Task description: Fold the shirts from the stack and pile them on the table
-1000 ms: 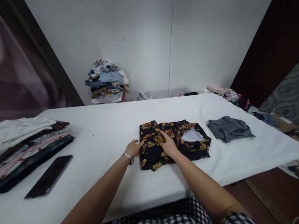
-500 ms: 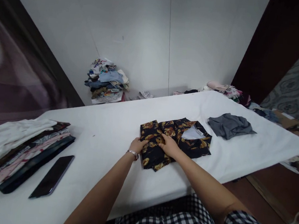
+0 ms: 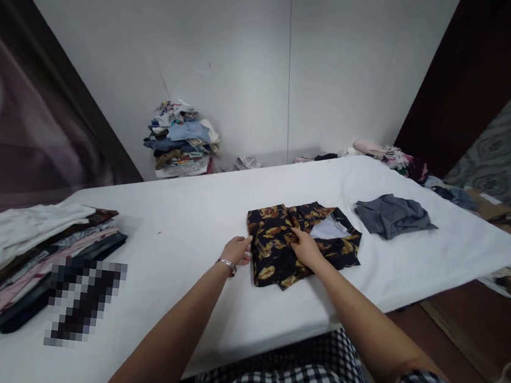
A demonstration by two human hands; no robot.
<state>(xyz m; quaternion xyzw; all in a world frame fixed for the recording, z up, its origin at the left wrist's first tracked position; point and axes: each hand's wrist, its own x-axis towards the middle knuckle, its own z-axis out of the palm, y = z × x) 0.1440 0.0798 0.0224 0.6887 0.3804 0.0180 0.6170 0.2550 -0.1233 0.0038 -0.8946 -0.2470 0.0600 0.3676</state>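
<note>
A folded black shirt with a gold flower print [image 3: 301, 243] lies on the white-covered table [image 3: 197, 215] in front of me, its collar and a white label showing at the right end. My left hand [image 3: 236, 251] rests at the shirt's left edge, fingers against the fold. My right hand [image 3: 306, 248] lies flat on top of the shirt near its middle, pressing it down. A bracelet sits on my left wrist.
A stack of folded clothes [image 3: 21, 257] lies at the left with a blurred dark flat object [image 3: 83, 301] beside it. A crumpled grey garment [image 3: 391, 215] lies at the right. More heaps of clothes [image 3: 183, 139] sit by the far wall and at the table's far right corner [image 3: 386, 156].
The shirt's left part has been folded in, so the bundle is narrower and sits slightly more to the right. Both hands shifted right with it.
</note>
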